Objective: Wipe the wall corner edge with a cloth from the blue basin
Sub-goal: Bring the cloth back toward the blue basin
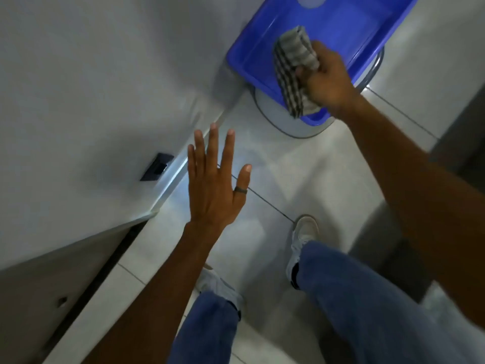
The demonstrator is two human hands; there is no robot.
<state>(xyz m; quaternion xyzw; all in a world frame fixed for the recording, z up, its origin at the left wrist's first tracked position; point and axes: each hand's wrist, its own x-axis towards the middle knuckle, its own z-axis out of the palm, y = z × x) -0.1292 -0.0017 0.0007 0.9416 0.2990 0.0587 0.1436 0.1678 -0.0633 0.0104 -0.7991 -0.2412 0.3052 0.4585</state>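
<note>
A blue basin (338, 19) rests on a round stool at the top right. My right hand (328, 77) grips a grey checked cloth (292, 67) over the basin's near rim, the cloth hanging down from my fingers. My left hand (215, 185) is held flat with fingers spread, holding nothing, above the floor beside the wall. The white wall (91, 82) fills the left; its corner edge (154, 212) ends near the lower left, where a darker door surface begins.
A dark socket plate (156, 166) is set low on the wall. The round stool (291, 124) stands under the basin. My two legs in blue jeans and white shoes (304, 232) stand on the tiled floor (301, 179). A dark strip runs along the door bottom.
</note>
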